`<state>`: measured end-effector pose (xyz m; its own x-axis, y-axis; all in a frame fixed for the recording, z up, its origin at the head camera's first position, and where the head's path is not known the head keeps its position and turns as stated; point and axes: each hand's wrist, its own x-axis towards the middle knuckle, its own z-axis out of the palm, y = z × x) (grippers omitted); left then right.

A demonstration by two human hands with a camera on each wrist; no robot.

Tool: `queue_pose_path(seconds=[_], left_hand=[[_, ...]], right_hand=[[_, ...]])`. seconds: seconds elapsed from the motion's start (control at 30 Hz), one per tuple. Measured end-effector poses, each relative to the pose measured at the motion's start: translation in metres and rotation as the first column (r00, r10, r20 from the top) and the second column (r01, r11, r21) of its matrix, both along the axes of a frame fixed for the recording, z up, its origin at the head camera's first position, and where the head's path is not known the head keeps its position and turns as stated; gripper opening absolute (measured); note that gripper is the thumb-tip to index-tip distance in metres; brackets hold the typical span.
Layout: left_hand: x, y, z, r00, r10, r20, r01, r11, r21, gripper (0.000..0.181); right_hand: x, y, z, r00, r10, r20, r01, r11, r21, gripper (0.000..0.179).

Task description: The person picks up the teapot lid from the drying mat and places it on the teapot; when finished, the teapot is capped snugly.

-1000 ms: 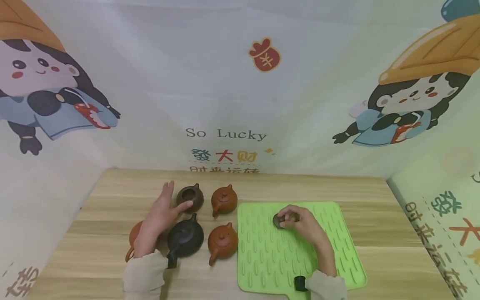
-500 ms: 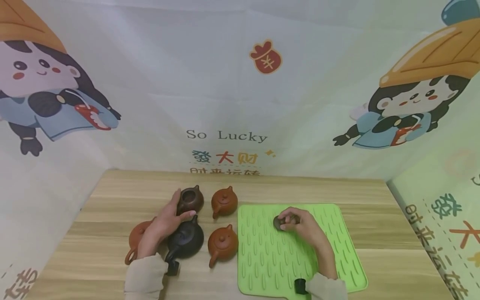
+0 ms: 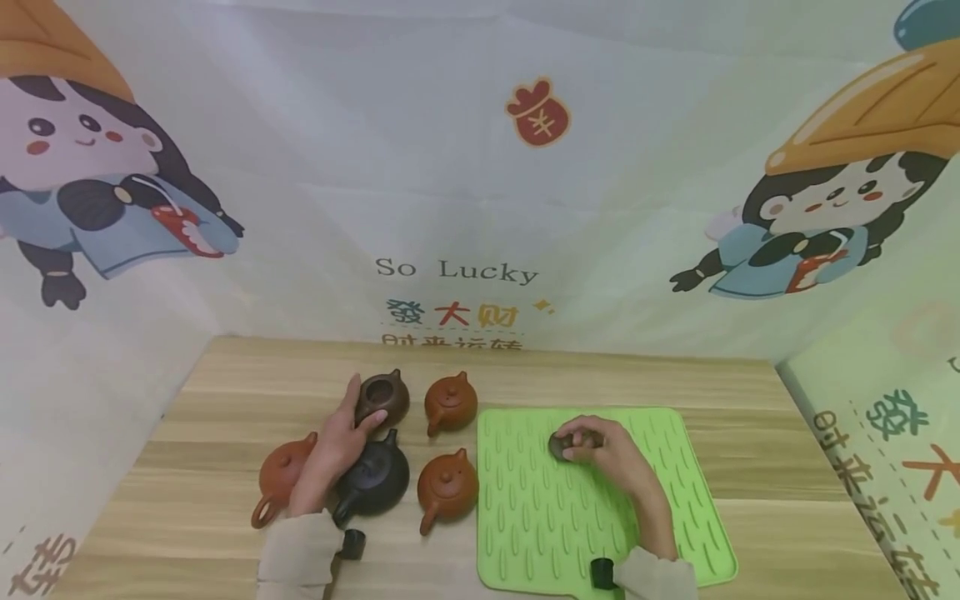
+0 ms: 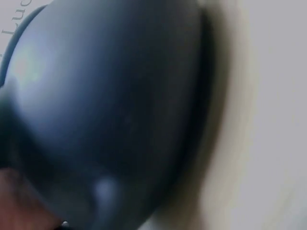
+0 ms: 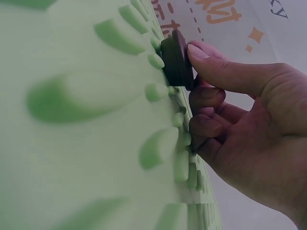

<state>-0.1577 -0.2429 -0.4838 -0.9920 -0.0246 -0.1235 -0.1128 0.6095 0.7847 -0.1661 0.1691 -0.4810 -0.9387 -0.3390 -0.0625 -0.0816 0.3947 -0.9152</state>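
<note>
At the back left of the table sits a dark brown teapot (image 3: 392, 404) without its lid, its round mouth facing up. My left hand (image 3: 335, 447) holds it from the left, thumb at the near side and fingers along the far left side. That arm reaches between a black teapot (image 3: 378, 481) and a reddish-orange teapot (image 3: 283, 467). The black teapot's smooth body (image 4: 110, 105) fills most of the left wrist view. Over the green mat (image 3: 525, 525), my right hand (image 3: 611, 454) pinches a small dark lid (image 5: 176, 60) between thumb and fingers, its underside close against the mat's ridges.
Two more orange teapots, one at the back (image 3: 452, 404) and one nearer (image 3: 448, 487), stand between the black teapot and the mat, lids on. A printed cloth backdrop (image 3: 420, 192) rises behind the wooden table (image 3: 187, 442).
My left hand came down from above the brown teapot, shifted to its left side, and now has its thumb against it. The right hand and the lid stay in place on the mat.
</note>
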Motion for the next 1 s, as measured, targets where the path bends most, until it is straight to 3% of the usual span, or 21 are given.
queue_pose_path(seconds=[0.23, 0.43, 0.63, 0.87, 1.0], left_hand=[[0.000, 0.004, -0.002, 0.998, 0.067, -0.003, -0.066, 0.996, 0.066, 0.079], [0.000, 0.004, -0.002, 0.997, 0.075, 0.000, -0.075, 0.994, 0.082, 0.078], [-0.001, 0.003, -0.007, 0.993, 0.101, -0.054, -0.096, 0.992, 0.087, 0.077], [0.001, 0.002, -0.006, 0.995, 0.090, -0.037, -0.086, 0.990, 0.110, 0.075], [0.000, 0.002, -0.009, 0.993, 0.098, -0.067, -0.092, 0.992, 0.087, 0.076]], right_hand=[[-0.001, 0.001, 0.000, 1.000, -0.002, 0.001, 0.002, 1.000, -0.015, 0.022], [-0.001, 0.003, -0.001, 1.000, 0.005, 0.006, -0.005, 1.000, -0.027, 0.020], [-0.001, 0.003, -0.002, 1.000, -0.008, 0.010, 0.008, 0.999, -0.041, 0.019], [0.001, -0.003, 0.002, 0.996, -0.018, -0.089, 0.014, 0.999, -0.044, 0.015], [0.002, -0.008, 0.006, 0.991, -0.018, -0.134, 0.013, 0.999, -0.044, 0.015]])
